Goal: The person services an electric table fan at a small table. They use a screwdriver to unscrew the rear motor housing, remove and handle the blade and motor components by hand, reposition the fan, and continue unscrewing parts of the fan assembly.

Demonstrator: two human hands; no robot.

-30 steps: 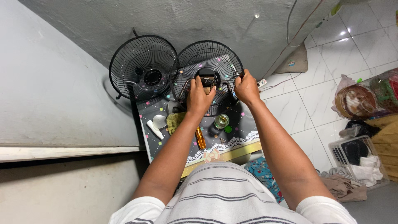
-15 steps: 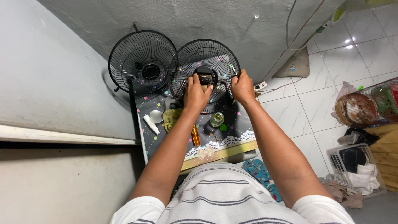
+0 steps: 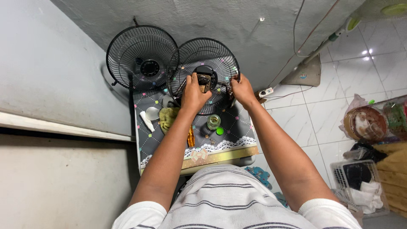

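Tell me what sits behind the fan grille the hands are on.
Behind the fan grille stands a grey wall, seen through its wires. A second grille stands beside it. The left hand and right hand cover parts of the grille, so what lies behind them cannot be seen.

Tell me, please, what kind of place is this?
Probably a corner of a home used for small repairs: white floor tiles, a small covered table against a rough wall, and baskets of household things nearby.
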